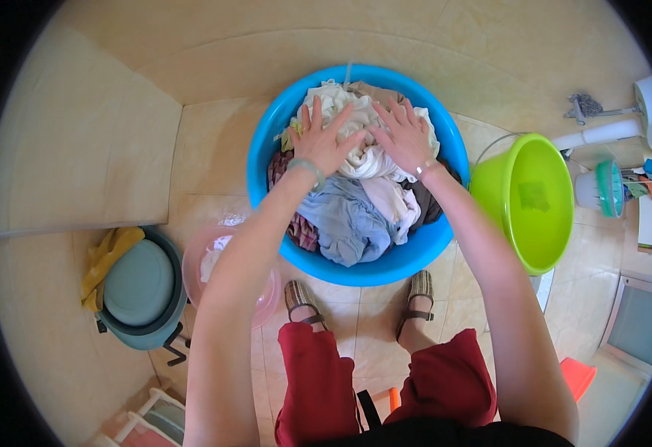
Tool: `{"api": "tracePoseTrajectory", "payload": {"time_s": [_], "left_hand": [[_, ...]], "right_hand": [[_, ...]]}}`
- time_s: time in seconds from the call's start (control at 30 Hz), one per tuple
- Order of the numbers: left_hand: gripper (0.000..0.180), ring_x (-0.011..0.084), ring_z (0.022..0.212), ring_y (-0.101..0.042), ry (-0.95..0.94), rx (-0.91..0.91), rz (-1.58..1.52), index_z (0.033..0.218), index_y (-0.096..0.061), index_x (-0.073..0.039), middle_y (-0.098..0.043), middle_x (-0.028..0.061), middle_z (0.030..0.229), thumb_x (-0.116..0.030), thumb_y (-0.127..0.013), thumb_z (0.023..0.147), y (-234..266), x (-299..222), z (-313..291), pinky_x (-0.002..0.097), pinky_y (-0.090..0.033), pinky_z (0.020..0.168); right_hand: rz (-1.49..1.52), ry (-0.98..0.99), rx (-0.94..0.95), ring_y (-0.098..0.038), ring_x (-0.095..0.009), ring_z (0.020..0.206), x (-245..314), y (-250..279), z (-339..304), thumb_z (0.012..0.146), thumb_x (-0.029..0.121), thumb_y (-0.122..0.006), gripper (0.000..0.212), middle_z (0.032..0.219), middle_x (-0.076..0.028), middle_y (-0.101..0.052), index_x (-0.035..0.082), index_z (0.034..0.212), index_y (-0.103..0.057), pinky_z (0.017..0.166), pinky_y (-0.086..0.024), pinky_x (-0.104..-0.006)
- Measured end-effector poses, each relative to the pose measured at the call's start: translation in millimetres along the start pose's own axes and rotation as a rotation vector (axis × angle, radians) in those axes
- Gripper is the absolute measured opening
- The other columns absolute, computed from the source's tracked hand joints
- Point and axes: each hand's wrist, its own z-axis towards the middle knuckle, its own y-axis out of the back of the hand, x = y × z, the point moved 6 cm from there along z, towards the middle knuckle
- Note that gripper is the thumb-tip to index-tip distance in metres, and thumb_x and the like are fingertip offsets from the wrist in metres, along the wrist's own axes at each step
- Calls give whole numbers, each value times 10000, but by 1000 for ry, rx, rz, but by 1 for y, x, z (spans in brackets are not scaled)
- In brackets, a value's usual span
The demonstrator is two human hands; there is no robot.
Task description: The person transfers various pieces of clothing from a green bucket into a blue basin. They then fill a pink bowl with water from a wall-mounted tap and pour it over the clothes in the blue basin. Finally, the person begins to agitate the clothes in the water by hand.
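A large blue basin (pixel 423 267) on the tiled floor in front of me is heaped with clothes. My left hand (pixel 322 141) lies over the white cloth (pixel 368 162) at the far side of the heap, fingers spread. Beside it, my right hand (pixel 406 140) is likewise spread with palm down, thumbs close together. Neither hand grips anything; whether the palms press on the cloth cannot be made out. Nearer to me in the basin are a blue-grey garment (pixel 348 220) and a pale pink one (pixel 390 200). Dark red patterned cloth (pixel 304 232) shows at the left.
A lime green bucket (pixel 516 201) lies tipped at the basin's right. Left of my legs stands a pink translucent basin (pixel 266 294) with white cloth in it, partly behind my left forearm. Farther left is a grey-green bucket (pixel 138 283) with a crank and a yellow cloth (pixel 106 268).
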Motion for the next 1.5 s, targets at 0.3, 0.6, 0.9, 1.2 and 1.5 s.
{"api": "tracePoseTrajectory", "payload": {"time_s": [0.3, 0.6, 0.9, 1.2, 1.5], "left_hand": [[678, 369, 1287, -363, 90, 301, -169, 1374, -407, -201, -370, 213, 1402, -625, -435, 845, -37, -11, 66, 387, -303, 1056], [643, 377, 1237, -424, 131, 314, -175, 1381, -383, -226, -379, 186, 1402, -585, -458, 853, -27, -32, 7, 411, -360, 1012], [500, 381, 1241, -407, -41, -95, -266, 1346, -426, -157, -395, 217, 1374, -405, -483, 915, -6, -23, -32, 458, -312, 1026], [334, 315, 1138, -513, -339, -206, -273, 1128, -603, -40, -535, 157, 1228, -34, -617, 794, -3, -55, -75, 384, -408, 959], [188, 171, 938, -591, 382, 150, -912, 1069, -610, -58, -607, 71, 1072, -99, -566, 891, -65, -16, -185, 323, -467, 811]], "right_hand": [[-88, 7, 363, -504, -230, 1157, -21, 1, 48, 919, 429, -329, 434, 1244, -26, -573, 216, 1200, -583, 930, -327, -469], [89, 81, 87, -414, -260, 1246, -15, 33, -32, 887, 397, -483, 407, 1281, -79, -527, 184, 1226, -551, 1066, -207, -489], [617, -588, -157, -603, -243, 860, -103, 88, -293, 882, 95, -550, 148, 918, -112, -651, 40, 975, -651, 780, -460, -334], [586, -1918, 790, -611, -205, 839, -116, 64, -745, 914, 161, -487, 208, 878, -131, -644, 1, 923, -619, 749, -473, -355], [637, -2043, 674, -607, -201, 915, -129, 104, -775, 922, 170, -480, 231, 962, -122, -643, -4, 999, -611, 803, -471, -342]]}}
